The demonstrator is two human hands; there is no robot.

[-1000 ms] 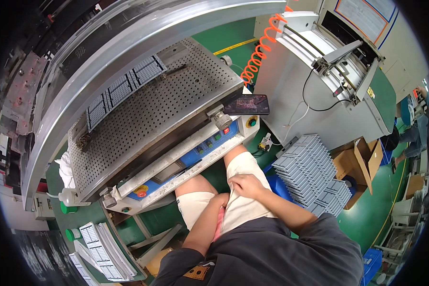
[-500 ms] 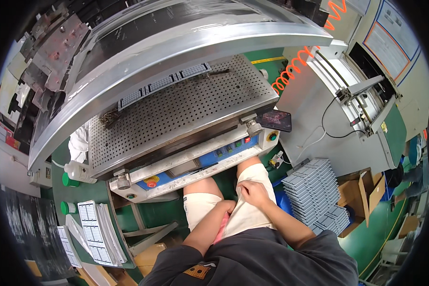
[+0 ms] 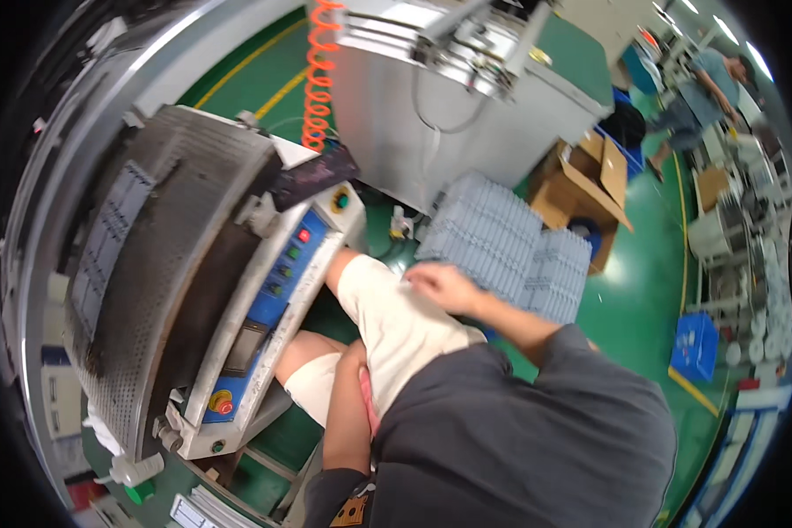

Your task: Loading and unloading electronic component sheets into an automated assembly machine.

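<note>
My left hand [image 3: 355,355] lies in my lap against the light shorts [image 3: 405,321]; its fingers are hidden between my thighs, near a pink piece of cloth [image 3: 366,392]. My right hand [image 3: 445,287] is over my right thigh with its fingers curled in and nothing visible in them. In front of my knees stands a machine with a perforated metal bed [image 3: 180,211], on which a white printed sheet [image 3: 110,238] lies. Its blue control panel [image 3: 268,304] carries several buttons, a small display and a red knob. A dark phone-like device [image 3: 315,179] lies at the bed's corner.
To my right are stacked grey trays [image 3: 484,224] and an open cardboard box [image 3: 581,180]. A metal cabinet [image 3: 378,114] and an orange coiled hose [image 3: 318,79] stand beyond. Another person [image 3: 706,92] is at the far right. A white bottle [image 3: 136,469] stands lower left.
My view has swung to the right, so the machine now sits at the left and the trays nearer the middle. My right hand has shifted slightly on the thigh; the left stays in my lap.
</note>
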